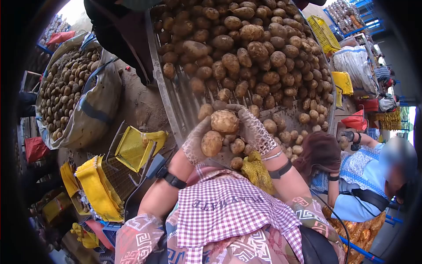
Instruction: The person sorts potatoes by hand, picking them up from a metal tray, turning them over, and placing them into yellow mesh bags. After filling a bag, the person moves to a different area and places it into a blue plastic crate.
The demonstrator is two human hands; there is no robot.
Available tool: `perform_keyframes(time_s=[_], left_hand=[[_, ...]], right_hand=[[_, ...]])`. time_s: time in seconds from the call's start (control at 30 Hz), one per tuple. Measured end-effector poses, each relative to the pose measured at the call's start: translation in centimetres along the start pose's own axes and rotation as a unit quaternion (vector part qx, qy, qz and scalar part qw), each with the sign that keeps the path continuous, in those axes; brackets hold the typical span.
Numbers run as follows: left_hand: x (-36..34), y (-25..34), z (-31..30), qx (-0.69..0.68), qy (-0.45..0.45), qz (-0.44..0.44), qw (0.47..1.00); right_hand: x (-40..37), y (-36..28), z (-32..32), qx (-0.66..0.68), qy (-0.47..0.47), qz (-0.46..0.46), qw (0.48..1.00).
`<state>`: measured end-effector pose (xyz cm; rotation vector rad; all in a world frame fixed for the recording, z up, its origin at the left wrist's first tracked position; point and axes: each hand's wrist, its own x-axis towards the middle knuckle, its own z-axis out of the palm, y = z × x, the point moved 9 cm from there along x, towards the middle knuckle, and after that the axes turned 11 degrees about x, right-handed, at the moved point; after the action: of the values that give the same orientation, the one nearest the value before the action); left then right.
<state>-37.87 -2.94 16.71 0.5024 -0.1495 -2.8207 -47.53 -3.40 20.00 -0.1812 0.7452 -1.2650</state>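
Note:
My left hand (196, 140), in a dirty patterned glove, is closed around a potato (212, 144) near its palm. A bigger, soil-covered potato (224, 121) sits between both hands, its left side against my left fingers. My right hand (256, 130), gloved in a spotted pattern, curls its fingers against the right side of this bigger potato. Some fingertips are hidden behind it. Loose potatoes (237, 146) lie just below and between the hands. Beyond them, a large heap of potatoes (259, 50) covers the slatted metal sorting table (176, 99).
A yellow mesh bag (256, 172) hangs at the table's near edge by my right forearm. At left are a big white sack of potatoes (99, 101) and yellow mesh bags on a frame (99, 189). A co-worker in blue (358, 176) works at right.

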Motion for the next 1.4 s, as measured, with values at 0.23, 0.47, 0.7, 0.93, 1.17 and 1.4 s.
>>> perform_keyframes(time_s=[0.23, 0.47, 0.7, 0.93, 1.17, 1.4], left_hand=[[-8.0, -0.4, -5.6, -0.045, 0.000, 0.078, 0.996], [-23.6, 7.3, -15.8, -0.054, 0.180, 0.315, 0.930], [-28.9, 11.9, -33.0, -0.018, 0.476, 0.307, 0.824], [-28.4, 8.4, -45.0, 0.034, 0.590, 0.137, 0.795], [-24.2, 11.9, -31.5, 0.549, 0.545, 0.028, 0.633], [-14.7, 11.6, -11.8, 0.538, 0.408, 0.273, 0.685]], right_hand=[[-2.5, 3.8, 5.1, -0.506, -0.125, 0.015, 0.853], [1.2, -3.1, -0.1, -0.742, 0.075, -0.188, 0.639], [8.6, 3.6, 1.9, -0.894, -0.017, -0.030, 0.446], [1.8, -0.9, -4.8, -0.851, 0.073, -0.009, 0.521], [-2.7, -8.6, -8.8, -0.788, 0.239, 0.058, 0.564], [2.1, -14.9, -9.7, -0.686, 0.439, -0.152, 0.560]])
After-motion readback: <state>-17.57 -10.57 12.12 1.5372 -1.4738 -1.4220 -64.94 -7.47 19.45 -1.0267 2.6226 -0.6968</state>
